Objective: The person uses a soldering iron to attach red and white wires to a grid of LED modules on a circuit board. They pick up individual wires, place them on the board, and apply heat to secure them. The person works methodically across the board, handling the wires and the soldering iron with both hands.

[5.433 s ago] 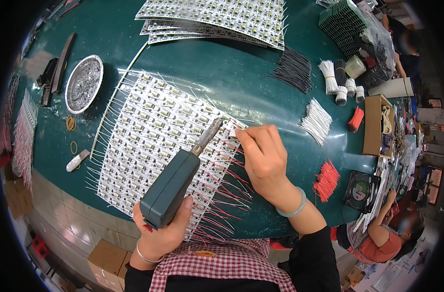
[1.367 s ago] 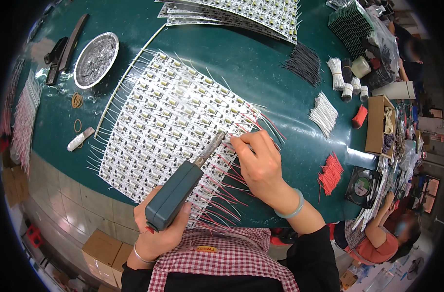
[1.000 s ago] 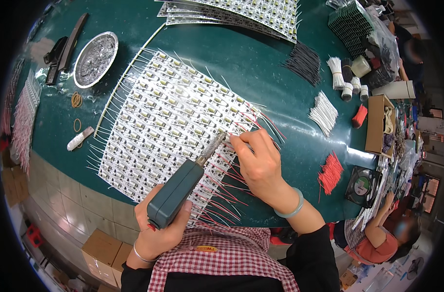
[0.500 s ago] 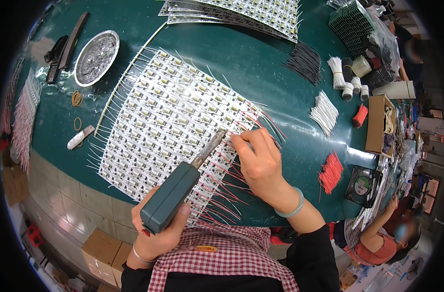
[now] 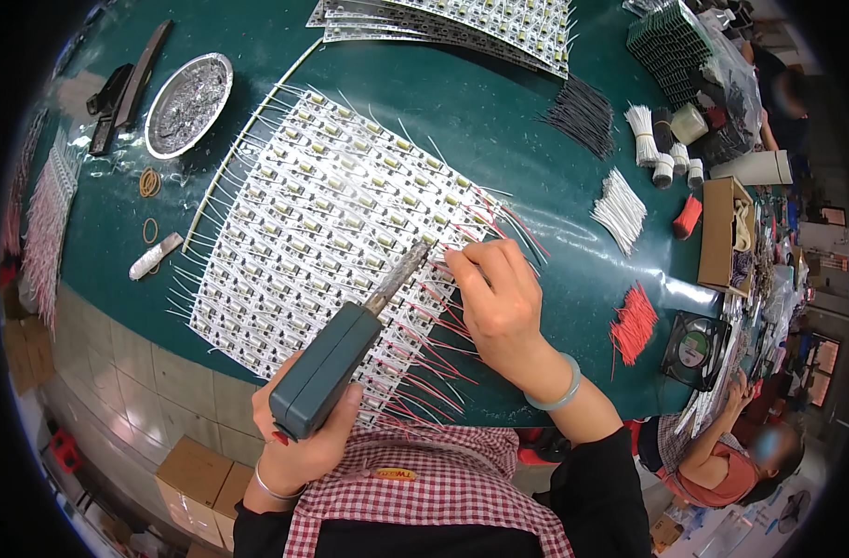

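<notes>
A large panel of white circuit boards [image 5: 304, 214] with rows of small yellow components lies in front of me. White wires stick out along its left edge, red and white wires along its right. My left hand [image 5: 304, 462] is wrapped round the dark green handle of a soldering gun [image 5: 324, 367], whose tip rests at or just above the panel's right part. Beside that tip, my right hand [image 5: 504, 302] pinches the end of a thin wire at the board edge. The fingertips partly hide the wire.
A metal bowl [image 5: 225, 102] of solder scraps stands at the back left. More stacked panels [image 5: 499, 28] lie at the back. Black wires [image 5: 578, 116], white wires [image 5: 620, 212] and red wires [image 5: 635, 325] lie in bunches rightward, near a small fan [image 5: 694, 346]. Another person [image 5: 722, 465] sits at right.
The soldering gun's tip has shifted slightly away from me. My right hand has moved a little to the right, still pinching beside the tip.
</notes>
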The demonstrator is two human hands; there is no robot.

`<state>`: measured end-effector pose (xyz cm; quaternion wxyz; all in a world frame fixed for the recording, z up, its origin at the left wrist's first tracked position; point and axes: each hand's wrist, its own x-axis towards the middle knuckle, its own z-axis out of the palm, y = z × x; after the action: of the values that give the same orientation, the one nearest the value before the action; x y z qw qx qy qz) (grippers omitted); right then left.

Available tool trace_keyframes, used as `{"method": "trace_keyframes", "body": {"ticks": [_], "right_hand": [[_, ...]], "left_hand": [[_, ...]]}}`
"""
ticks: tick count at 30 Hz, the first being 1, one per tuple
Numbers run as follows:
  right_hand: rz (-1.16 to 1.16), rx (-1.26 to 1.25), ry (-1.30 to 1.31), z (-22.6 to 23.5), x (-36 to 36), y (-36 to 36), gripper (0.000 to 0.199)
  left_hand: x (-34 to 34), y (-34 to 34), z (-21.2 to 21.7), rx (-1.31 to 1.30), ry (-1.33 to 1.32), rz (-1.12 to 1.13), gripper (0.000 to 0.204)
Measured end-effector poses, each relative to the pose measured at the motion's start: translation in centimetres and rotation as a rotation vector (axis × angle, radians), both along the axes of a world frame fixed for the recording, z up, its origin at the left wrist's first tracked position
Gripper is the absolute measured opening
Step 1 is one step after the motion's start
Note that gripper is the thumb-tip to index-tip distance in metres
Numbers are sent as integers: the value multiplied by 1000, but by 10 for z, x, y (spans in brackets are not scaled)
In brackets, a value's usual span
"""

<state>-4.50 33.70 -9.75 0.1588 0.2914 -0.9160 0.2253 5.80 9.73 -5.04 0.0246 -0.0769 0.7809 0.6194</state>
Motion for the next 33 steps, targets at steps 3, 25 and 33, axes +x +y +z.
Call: {"method": "trace_keyframes", "body": {"ticks": [3,25,33], "right_hand": [[5,22,8,-2,-1,0,30],[20,14,-25,-1,-2,-1,32],[14,20,-7,-5,-2,0,32]], "left_hand": [[-2,6,-1,25,-24,24,22],[-8,5,-3,-78,60,-60,23],[3,1,-10,-40,28,13,28]]}}
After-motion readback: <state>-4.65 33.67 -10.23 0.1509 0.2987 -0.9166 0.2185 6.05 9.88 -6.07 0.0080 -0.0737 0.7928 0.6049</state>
